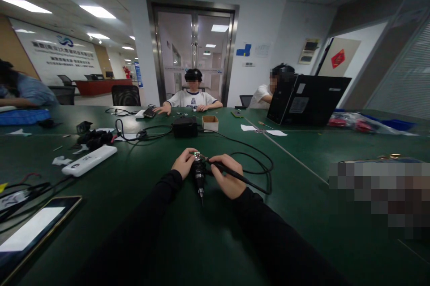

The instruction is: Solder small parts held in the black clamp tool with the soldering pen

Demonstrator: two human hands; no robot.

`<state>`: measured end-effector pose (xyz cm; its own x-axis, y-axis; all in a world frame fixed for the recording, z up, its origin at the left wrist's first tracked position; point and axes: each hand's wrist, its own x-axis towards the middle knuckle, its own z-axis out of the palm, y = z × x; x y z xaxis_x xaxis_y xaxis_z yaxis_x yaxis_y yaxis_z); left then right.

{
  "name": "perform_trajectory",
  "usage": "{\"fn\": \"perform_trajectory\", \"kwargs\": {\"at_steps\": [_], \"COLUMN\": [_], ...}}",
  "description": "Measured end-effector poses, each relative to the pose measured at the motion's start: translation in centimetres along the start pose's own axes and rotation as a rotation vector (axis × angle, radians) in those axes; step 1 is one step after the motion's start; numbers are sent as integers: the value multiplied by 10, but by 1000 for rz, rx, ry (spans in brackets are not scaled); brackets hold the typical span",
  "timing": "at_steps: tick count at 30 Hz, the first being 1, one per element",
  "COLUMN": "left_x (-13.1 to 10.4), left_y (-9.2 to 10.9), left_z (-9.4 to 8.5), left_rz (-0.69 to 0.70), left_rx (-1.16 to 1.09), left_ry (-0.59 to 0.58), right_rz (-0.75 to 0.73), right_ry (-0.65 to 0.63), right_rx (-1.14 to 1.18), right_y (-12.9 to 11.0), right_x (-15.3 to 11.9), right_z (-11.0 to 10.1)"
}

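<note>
In the middle of the green table (141, 232), a black cylindrical device (199, 174) lies with its thin metal tip pointing towards me. At its far end sits a small bright green board (197, 154), its details too small to read. My left hand (183, 163) is closed at this end, fingertips pinching the board's edge. A black pen-shaped corded tool, like a soldering iron (231, 172), is gripped in my right hand (229, 177). Its front end points at the green board; whether it touches, I cannot tell. Its cable loops away on the right.
Beyond my hands stand a black box (185, 127) and a small open carton (210, 123). A white power strip (90, 160) and a phone (36, 236) lie left. A black computer case (307, 100) stands back right. A person (193, 95) sits opposite.
</note>
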<state>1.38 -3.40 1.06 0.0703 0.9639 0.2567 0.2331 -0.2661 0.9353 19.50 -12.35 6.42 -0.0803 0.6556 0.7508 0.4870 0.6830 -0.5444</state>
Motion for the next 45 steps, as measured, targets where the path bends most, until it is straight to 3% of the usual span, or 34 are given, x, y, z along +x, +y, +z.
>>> {"fn": "perform_trajectory", "kwargs": {"at_steps": [45], "left_x": [1], "left_y": [-4], "left_z": [0], "left_rz": [41], "left_rx": [-47], "left_ry": [-26], "right_rz": [-13], "right_ry": [-15], "right_rx": [2], "right_y": [-5], "right_x": [1], "right_z": [-4]}}
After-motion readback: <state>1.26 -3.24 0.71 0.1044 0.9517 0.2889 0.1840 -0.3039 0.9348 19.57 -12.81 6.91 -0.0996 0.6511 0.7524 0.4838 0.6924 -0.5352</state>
